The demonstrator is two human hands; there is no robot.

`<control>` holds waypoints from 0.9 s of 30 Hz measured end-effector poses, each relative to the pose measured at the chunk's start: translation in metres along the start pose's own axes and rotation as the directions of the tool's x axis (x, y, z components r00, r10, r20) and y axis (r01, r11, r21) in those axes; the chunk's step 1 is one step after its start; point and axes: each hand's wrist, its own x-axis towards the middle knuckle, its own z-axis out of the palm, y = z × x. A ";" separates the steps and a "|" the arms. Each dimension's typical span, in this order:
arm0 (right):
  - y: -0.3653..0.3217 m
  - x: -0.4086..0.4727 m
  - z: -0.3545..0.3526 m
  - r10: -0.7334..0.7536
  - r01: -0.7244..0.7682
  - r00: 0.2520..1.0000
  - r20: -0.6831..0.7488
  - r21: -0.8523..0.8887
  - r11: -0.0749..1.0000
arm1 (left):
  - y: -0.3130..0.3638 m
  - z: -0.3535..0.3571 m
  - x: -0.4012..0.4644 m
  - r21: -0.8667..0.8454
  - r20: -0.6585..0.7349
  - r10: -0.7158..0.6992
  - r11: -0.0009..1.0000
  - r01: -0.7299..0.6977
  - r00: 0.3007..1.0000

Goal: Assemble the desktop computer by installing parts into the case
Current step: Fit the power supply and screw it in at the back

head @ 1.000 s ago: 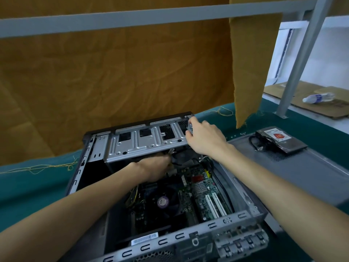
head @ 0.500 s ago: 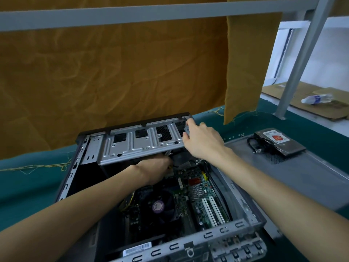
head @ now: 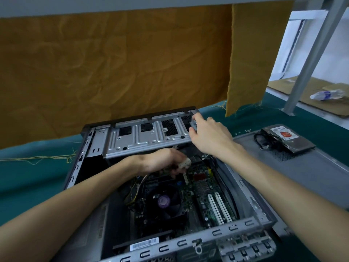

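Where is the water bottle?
The bottle lies on its side at the far right of the head view, on cardboard beyond the green table, just right of the grey post.

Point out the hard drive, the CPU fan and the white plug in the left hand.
hard drive (head: 289, 138), head view, on its labelled top.
CPU fan (head: 164, 201), head view, on its purple hub.
white plug (head: 185, 163), head view, on its body beside the fingers.
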 end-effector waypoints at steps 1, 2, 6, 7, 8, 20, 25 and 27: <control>0.000 0.000 0.000 0.001 -0.001 1.000 0.004 0.000 1.000 | 0.001 0.000 0.000 -0.099 0.099 0.021 0.995 -0.011 0.995; 0.000 0.000 0.000 0.003 -0.003 1.000 0.007 0.000 1.000 | 0.001 0.000 0.000 -0.156 0.174 0.045 0.988 -0.017 0.984; 0.000 0.000 0.000 0.002 -0.002 1.000 0.001 0.003 1.000 | 0.003 -0.001 0.003 -0.229 0.254 0.107 0.972 -0.048 0.961; 0.000 0.000 0.000 0.002 -0.002 1.000 -0.004 0.008 1.000 | 0.004 -0.001 0.003 -0.230 0.259 0.120 0.971 -0.060 0.958; 0.001 0.000 0.001 0.002 -0.001 1.000 -0.009 0.010 1.000 | 0.004 -0.001 0.003 -0.237 0.265 0.133 0.969 -0.069 0.955; -0.003 -0.044 -0.024 -0.280 0.249 0.959 -0.048 0.620 0.744 | 0.002 -0.013 -0.007 -0.363 0.154 0.172 0.926 -0.106 0.973; -0.001 -0.042 -0.018 -0.349 0.179 0.920 0.177 0.605 0.776 | 0.008 -0.010 -0.014 -0.325 0.114 0.166 0.938 -0.121 0.980; -0.002 -0.037 -0.019 -0.382 0.149 0.894 0.233 0.650 0.745 | 0.010 -0.009 -0.017 -0.323 0.138 0.184 0.937 -0.132 0.973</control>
